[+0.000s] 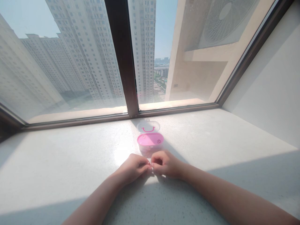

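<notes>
A small pink oval box stands on the white stone sill, its clear lid tipped open toward the window. Just in front of the box, my left hand and my right hand meet fingertip to fingertip. Both hands are curled into a pinch. Something tiny sits between the fingertips, too small to make out. Both forearms rest low over the sill.
A dark window frame with a centre post runs along the back of the sill. A white wall closes off the right side. Tall buildings show through the glass. Sunlight falls across the middle of the sill.
</notes>
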`<state>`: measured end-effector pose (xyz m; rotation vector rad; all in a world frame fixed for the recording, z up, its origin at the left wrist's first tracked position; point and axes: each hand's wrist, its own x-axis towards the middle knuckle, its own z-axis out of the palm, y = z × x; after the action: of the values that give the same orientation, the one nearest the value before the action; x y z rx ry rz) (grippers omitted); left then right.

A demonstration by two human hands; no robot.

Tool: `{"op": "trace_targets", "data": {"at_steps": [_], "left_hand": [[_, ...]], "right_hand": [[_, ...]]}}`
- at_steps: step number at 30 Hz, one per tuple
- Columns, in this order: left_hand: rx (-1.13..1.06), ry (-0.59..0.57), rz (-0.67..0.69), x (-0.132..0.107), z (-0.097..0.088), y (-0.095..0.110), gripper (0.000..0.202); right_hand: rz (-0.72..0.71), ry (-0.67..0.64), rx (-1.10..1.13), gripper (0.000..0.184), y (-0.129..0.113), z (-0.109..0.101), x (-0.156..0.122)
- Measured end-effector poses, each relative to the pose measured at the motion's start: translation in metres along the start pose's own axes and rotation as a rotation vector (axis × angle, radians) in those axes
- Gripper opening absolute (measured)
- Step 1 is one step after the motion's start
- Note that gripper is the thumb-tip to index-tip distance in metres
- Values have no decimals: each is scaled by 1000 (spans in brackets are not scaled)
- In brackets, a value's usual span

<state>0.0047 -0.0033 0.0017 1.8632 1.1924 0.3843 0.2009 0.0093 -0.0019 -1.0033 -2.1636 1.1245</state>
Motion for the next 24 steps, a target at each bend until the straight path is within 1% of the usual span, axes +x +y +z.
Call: {"op": "trace_targets", "data": {"at_steps": [4,6,9,11,13,15,16,17,19,22,24], "left_hand": [[163,-27,62,-1,-3,8,27],[214,-18,110,-1,-3,10,26],[276,6,166,-1,-3,10,30],[314,10,175,-1,-2,9,33],[345,14,176,-1,-2,8,32],[359,25,182,0,-2,7,30],[360,32,188,0,-1,7,30],[358,38,196,-1,-1,6,30],[349,58,207,-1,-1,6,31],[317,80,208,-1,-2,6,30],[285,72,199,-2,-3,7,28]], "right_hand": [[-21,4,-40,18,2,1,0],[-23,7,-52,18,3,2,0],[-27,22,-69,20,4,3,1],[-52,48,-96,23,3,3,0],[-91,83,-142,19,0,3,-2],[-111,108,-185,5,-3,3,-5],[-112,115,-194,9,-5,3,-6],[-125,117,-199,18,-6,2,-7],[-184,112,-217,27,-7,1,-8],[-274,121,-268,24,-5,1,-8],[-296,154,-282,20,-2,1,-7]]}}
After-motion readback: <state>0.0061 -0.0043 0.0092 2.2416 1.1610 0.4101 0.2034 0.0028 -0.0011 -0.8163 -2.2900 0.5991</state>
